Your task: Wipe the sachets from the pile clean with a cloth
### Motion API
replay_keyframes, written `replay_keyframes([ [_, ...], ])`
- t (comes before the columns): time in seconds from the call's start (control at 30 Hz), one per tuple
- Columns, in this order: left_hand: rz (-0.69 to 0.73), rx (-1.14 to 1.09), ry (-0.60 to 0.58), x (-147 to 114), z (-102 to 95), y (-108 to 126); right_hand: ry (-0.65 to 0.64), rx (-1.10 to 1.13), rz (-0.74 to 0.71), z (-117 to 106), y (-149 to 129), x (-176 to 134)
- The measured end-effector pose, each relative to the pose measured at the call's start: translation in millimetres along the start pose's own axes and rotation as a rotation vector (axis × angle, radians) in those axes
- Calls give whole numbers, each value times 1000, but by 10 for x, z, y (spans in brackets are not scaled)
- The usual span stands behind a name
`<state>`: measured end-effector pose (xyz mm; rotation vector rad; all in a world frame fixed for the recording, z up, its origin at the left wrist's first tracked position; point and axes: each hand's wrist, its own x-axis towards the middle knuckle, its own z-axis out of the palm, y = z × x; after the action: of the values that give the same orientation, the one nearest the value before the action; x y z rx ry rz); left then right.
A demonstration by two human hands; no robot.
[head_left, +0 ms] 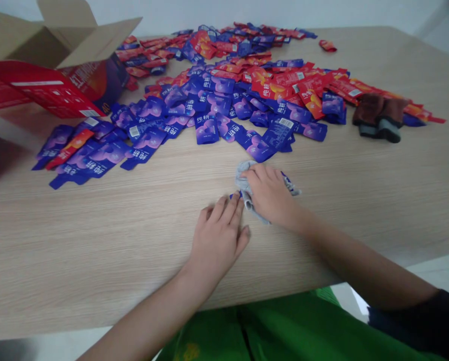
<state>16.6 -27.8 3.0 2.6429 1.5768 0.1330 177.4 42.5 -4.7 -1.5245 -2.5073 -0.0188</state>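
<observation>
I see 2 bare hands at work over a pale wood-grain table [96, 250]. The left hand [219, 231] lies low, thumb out and fingers stretched nearly flat, with its fingertips on the left end of 1 purple packet [285, 177]; it grips nothing. The right hand [272, 194] is curled down on a bunched gray cloth [248, 172], its fingers closed on the fabric. The cloth covers most of that packet, so I make out only slivers at its left and right edges. The packet sits near the table's middle, just in front of the heap.

Beyond the hands I see a broad heap of purple packets [207, 128] and red packets [273, 82]. At far left, an open cardboard box [96, 82] stands with its flaps up. To the right, a folded brown-and-gray fabric item [380, 115] rests against the heap. Green clothing [277, 326] shows below the table edge.
</observation>
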Motion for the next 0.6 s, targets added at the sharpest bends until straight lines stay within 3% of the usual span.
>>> replay_keyframes([
  [0.17,1,-3,-6,1,3,-5,-11,-76,192,-21,510,-192],
  [0.3,-6,-3,-16,0,8,-4,-21,-75,225,-181,786,-182],
  [0.43,-1,3,-2,-1,3,2,82,3,114,-236,464,36],
  [0.5,3,9,3,-1,-2,5,28,72,-39,-166,210,126],
  [0.6,3,13,1,1,-7,2,-24,39,-75,-27,6,141],
])
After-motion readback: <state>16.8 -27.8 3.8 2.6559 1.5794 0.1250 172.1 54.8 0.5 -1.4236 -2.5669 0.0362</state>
